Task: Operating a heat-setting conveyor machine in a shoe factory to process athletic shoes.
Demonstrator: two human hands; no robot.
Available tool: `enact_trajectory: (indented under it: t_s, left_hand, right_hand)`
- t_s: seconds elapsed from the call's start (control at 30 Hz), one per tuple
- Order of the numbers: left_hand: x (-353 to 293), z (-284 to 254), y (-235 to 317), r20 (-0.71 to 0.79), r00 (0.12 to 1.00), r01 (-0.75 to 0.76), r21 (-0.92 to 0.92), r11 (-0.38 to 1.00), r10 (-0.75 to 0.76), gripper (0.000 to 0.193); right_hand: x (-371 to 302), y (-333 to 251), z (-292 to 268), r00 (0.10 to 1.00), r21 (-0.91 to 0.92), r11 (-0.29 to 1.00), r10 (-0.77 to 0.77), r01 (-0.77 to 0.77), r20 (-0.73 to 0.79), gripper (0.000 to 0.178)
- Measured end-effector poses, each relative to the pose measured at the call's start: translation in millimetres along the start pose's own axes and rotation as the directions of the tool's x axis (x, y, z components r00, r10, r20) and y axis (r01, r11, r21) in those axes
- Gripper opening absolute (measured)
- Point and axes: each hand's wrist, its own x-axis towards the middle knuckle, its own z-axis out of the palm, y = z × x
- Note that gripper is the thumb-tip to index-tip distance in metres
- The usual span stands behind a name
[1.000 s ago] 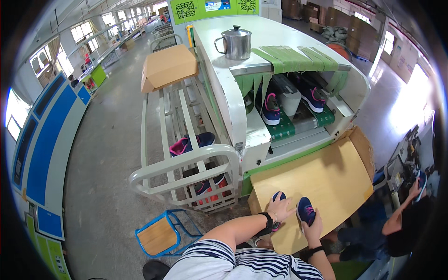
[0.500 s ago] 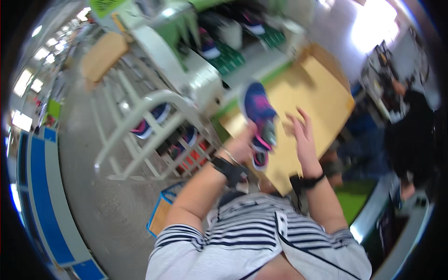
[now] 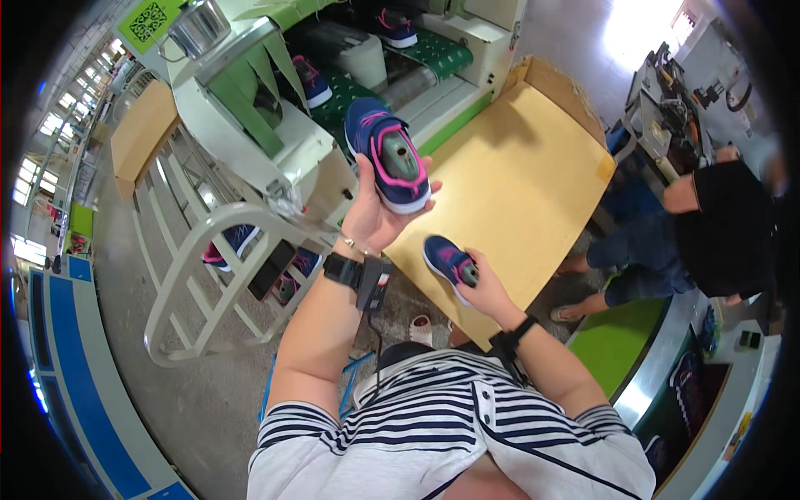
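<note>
My left hand is raised, its palm and fingers wrapped under a navy sneaker with pink trim. A grey-green shoe last fills the opening of that sneaker, whose toe points up and away from me. Lower and to the right, my right hand grips a second navy sneaker by its heel end. That one also has a last inside, partly covered by my fingers. It is over the near part of a tan board; I cannot tell whether it touches.
Ahead stands a white and green machine with a green dotted conveyor carrying more sneakers. A pale metal rack with shoes is at left. A metal pot sits on the machine. Another person is at right, near a green surface.
My left hand has moved left and turned its sneaker so the opening shows. My right hand, open before, now grips a sneaker, lower down. The view has shifted slightly and sharpened.
</note>
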Motion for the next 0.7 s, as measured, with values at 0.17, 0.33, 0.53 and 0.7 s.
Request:
enact_trajectory:
  t_s: [0.17, 0.33, 0.53, 0.7]
  left_hand:
    - [88.2, -56.0, 33.4, -0.248, 0.933, -0.303, -0.158, 0.94, 0.259, 0.084]
    - [113.7, -62.3, 44.3, -0.392, 0.854, -0.439, -0.194, 0.877, 0.341, 0.084]
    - [99.6, -65.3, 43.2, -0.482, 0.829, -0.488, -0.379, 0.787, 0.282, 0.082]
    - [77.6, -59.4, -19.9, -0.46, 0.881, -0.07, 0.105, 0.992, 0.111, 0.09]
  right_hand:
    - [-10.8, -3.2, -38.1, 0.993, 0.008, 0.994, 0.107, -0.107, -0.055, 0.075]
    - [35.4, -57.6, -106.1, 0.968, 0.306, 0.944, 0.184, -0.125, -0.172, 0.079]
    - [165.0, -180.2, -168.3, 0.828, 0.204, 0.867, -0.328, 0.455, -0.455, 0.075]
    - [326.0, -179.8, -167.6, 0.68, -0.208, 0.777, -0.623, 0.594, -0.385, 0.077]
